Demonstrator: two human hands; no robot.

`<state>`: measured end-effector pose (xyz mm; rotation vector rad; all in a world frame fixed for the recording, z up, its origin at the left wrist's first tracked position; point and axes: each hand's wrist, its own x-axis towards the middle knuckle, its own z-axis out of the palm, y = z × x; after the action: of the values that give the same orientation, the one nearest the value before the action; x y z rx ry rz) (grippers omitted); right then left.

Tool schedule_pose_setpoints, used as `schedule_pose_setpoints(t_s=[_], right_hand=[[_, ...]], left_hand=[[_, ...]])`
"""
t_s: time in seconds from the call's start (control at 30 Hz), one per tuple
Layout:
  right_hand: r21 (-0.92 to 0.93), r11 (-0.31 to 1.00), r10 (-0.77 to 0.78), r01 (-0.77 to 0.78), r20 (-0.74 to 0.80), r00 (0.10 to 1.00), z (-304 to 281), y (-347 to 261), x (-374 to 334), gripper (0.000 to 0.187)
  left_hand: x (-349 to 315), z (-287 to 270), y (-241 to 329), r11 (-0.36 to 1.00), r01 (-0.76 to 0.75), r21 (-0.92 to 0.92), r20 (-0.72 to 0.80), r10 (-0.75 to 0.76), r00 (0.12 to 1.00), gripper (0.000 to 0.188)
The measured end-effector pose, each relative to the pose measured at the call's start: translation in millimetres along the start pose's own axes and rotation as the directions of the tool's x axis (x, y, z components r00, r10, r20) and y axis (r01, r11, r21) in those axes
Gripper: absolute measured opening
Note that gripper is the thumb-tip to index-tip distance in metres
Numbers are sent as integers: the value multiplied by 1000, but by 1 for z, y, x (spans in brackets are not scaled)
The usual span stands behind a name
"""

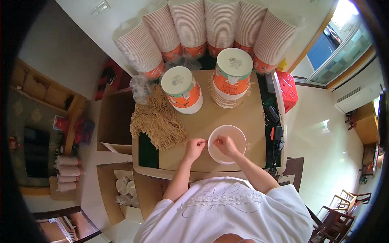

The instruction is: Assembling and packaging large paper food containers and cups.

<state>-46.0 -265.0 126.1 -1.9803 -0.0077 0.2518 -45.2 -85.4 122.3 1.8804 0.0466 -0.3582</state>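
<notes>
A white paper bucket (227, 158) stands mouth up near the table's front edge, and a bit of thin cord shows at its right rim. My left hand (195, 149) is closed in a pinch just outside the left rim. Over the bucket's mouth, my right hand (225, 145) has its fingers pinched together by the inside of the same wall. What either hand pinches is too small to make out. A heap of tan twine cords (160, 119) lies to the left. Behind are an upside-down orange and white bucket (183, 97) and a taller upside-down bucket stack (231, 83) with cords around it.
Brown cardboard (202, 125) covers most of the table. Several plastic-wrapped bucket stacks (221, 28) line the wall behind. A black and orange device (276, 133) with cables sits at the right edge. A red stool (287, 91) and an open carton (107, 190) flank the table.
</notes>
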Motion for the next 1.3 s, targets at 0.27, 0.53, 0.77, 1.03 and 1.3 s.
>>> schedule_pose_setpoints(t_s=[0.27,0.53,0.77,1.03,1.3], right_hand=[[-53,996,71,-68,41,997,-3,-12,-7,15],[-90,994,63,-58,61,996,-2,-14,-4,15],[-160,987,37,-26,67,997,0,-13,-3,17],[-167,985,48,-33,85,995,0,-18,-3,16],[-174,984,39,-24,80,996,2,-18,-2,17]], left_hand=[[-9,4,-4,999,-42,33,12,41,999,18],[-11,5,-9,998,-19,53,12,19,1000,17],[-12,7,-7,999,-24,26,-6,24,1000,17],[-14,5,-1,999,-31,-14,1,31,1000,18],[-13,7,-6,994,-94,53,-29,95,995,17]])
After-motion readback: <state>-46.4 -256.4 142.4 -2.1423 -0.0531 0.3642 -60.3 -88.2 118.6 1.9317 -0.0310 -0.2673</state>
